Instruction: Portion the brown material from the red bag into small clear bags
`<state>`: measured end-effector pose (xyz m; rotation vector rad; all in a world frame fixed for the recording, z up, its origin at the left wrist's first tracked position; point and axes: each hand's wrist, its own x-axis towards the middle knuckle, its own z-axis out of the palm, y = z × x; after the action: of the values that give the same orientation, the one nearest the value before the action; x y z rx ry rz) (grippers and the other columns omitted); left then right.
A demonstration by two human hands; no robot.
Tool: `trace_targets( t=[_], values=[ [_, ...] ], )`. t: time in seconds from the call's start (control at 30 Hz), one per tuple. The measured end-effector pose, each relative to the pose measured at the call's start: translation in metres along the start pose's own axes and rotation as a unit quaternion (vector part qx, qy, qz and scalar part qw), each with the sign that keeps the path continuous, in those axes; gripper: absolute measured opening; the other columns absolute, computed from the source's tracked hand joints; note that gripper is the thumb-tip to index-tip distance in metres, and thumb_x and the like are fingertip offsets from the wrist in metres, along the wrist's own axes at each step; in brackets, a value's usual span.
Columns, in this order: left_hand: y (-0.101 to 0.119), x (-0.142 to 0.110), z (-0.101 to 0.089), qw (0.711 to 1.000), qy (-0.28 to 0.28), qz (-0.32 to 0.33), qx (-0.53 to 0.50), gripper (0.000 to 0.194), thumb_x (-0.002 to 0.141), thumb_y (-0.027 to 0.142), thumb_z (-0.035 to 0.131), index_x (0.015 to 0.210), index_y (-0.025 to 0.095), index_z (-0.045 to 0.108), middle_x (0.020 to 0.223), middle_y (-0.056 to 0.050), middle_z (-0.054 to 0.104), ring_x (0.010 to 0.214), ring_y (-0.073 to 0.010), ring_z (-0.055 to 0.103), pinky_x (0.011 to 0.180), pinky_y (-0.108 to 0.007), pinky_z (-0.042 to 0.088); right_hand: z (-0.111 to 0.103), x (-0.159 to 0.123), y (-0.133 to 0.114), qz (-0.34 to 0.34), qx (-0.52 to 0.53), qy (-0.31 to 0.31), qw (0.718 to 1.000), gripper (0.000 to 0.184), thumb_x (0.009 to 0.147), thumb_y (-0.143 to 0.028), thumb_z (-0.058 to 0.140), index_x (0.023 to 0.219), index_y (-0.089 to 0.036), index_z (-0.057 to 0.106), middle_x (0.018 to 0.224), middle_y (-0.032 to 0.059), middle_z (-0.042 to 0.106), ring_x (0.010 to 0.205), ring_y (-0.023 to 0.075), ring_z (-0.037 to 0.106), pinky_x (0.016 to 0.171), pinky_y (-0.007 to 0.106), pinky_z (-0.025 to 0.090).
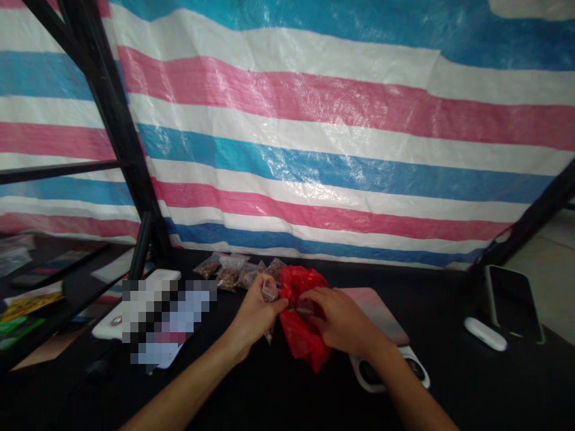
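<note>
My left hand [252, 320] is closed around a small clear plastic bag [269, 290], whose upper part bunches above the thumb. Its lower tip shows under the hand, with contents too small to make out. Against that hand's fingertips rests a crumpled red plastic bag [309, 347]. My right hand [345, 318] has its curled fingers at the red bag's mouth, pinched together; what lies between them is partly hidden. Just behind my left hand lie several small clear bags [230, 274] filled with brownish dried bits.
Under my right forearm is a white kitchen scale [371, 383] with a pinkish top [377, 308]. A phone [514, 302] and a white case [485, 334] lie right. A white device [166, 278] and blurred packet [197, 305] lie left. Striped sheeting [314, 149] hangs behind the black table.
</note>
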<state>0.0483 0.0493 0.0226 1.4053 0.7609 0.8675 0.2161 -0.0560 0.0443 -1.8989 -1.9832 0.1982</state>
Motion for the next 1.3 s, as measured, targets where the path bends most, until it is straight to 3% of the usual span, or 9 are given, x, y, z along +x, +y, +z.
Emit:
trace_targets(
  t=[0.17,0.47,0.83,1.03,1.2,1.3],
  values=[
    [0.0,-0.003,0.002,0.998,-0.01,-0.049,-0.041,0.028,0.062,0.019,0.066,0.085,0.02,0.05,0.071,0.007,0.058,0.064,-0.0104,0.056,0.063,-0.023,0.044,0.004,0.0,-0.002,-0.019,0.02,-0.001,1.0,0.041,0.075,-0.004,0.062,0.11,-0.024,0.066,0.109,0.004,0.073,0.1,0.0231,0.066,0.086,0.033,0.043],
    [0.0,0.0,0.001,0.995,0.058,-0.052,-0.059,0.03,0.061,0.022,0.068,0.085,0.02,0.051,0.068,0.007,0.058,0.062,-0.0118,0.056,0.062,-0.025,0.045,0.006,0.0,-0.001,0.005,0.036,0.021,0.999,0.04,0.076,-0.006,0.063,0.112,-0.023,0.062,0.104,0.0045,0.073,0.095,0.0228,0.066,0.082,0.032,0.044],
    [0.003,-0.003,0.002,0.998,0.0,-0.045,-0.044,0.026,0.058,0.014,0.066,0.082,0.019,0.056,0.069,0.005,0.061,0.061,-0.012,0.057,0.061,-0.024,0.046,0.011,0.002,-0.015,-0.052,0.075,0.031,0.995,0.044,0.077,-0.001,0.058,0.115,-0.024,0.063,0.117,0.0044,0.071,0.107,0.0226,0.064,0.093,0.036,0.044],
    [-0.005,0.006,-0.004,0.999,0.042,0.002,0.019,0.02,0.061,0.012,0.06,0.079,0.019,0.055,0.067,0.006,0.056,0.06,-0.0123,0.053,0.058,-0.023,0.042,0.013,0.004,-0.012,-0.015,0.078,0.07,0.994,0.045,0.078,-0.001,0.061,0.118,-0.023,0.062,0.117,0.0062,0.072,0.107,0.0242,0.065,0.094,0.039,0.046],
    [-0.008,0.007,-0.005,0.968,0.089,0.178,0.151,0.016,0.073,0.014,0.063,0.087,0.021,0.059,0.087,0.0,0.06,0.084,-0.0181,0.058,0.08,-0.03,0.047,0.01,0.006,-0.007,-0.012,0.093,0.155,0.983,0.04,0.09,-0.008,0.056,0.127,-0.024,0.058,0.126,0.0084,0.067,0.116,0.026,0.062,0.101,0.045,0.045],
    [-0.009,0.004,-0.002,0.958,0.048,0.21,0.188,0.014,0.079,0.017,0.064,0.092,0.021,0.061,0.094,-0.003,0.063,0.091,-0.0199,0.059,0.085,-0.032,0.047,0.006,0.006,-0.011,-0.07,0.153,0.193,0.967,0.038,0.097,-0.013,0.049,0.132,-0.026,0.056,0.129,0.0085,0.063,0.122,0.0227,0.058,0.105,0.041,0.046]
  ],
)
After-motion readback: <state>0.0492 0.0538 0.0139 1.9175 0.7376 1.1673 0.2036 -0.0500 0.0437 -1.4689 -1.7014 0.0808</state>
